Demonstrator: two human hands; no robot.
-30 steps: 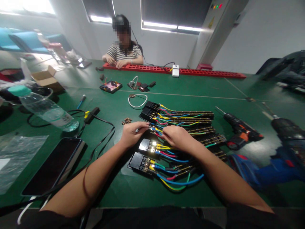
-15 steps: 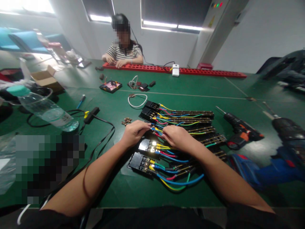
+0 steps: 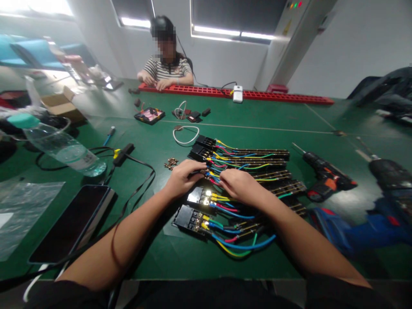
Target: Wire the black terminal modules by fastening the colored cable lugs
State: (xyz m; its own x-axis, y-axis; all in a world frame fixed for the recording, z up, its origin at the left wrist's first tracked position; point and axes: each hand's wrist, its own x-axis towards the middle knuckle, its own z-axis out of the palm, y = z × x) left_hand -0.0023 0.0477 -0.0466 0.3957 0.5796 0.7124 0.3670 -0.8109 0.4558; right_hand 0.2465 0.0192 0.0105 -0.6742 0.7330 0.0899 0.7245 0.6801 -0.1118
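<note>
My left hand (image 3: 184, 178) pinches at the terminal end of the middle black terminal block; what lies between its fingertips is too small to make out. Curled fingers of my right hand (image 3: 240, 184) close around the coloured wires (image 3: 212, 176) just right of that block. Several similar black blocks (image 3: 188, 218) lie in a row, with blue, red, yellow and green wires running right to long brass-studded bars (image 3: 265, 152). A small pile of brass screws (image 3: 170, 163) sits beyond my left hand.
To the right lie an orange-black power drill (image 3: 326, 176) and a blue one (image 3: 360, 227). At left are a phone (image 3: 72, 225), a plastic bottle (image 3: 64, 148) and black cable (image 3: 146, 171). Across the table a person (image 3: 167, 68) works at a red slotted strip (image 3: 206, 92).
My left fingers have shifted slightly at the block, the index finger now lying straighter over the terminals. My right hand stays in about the same place.
</note>
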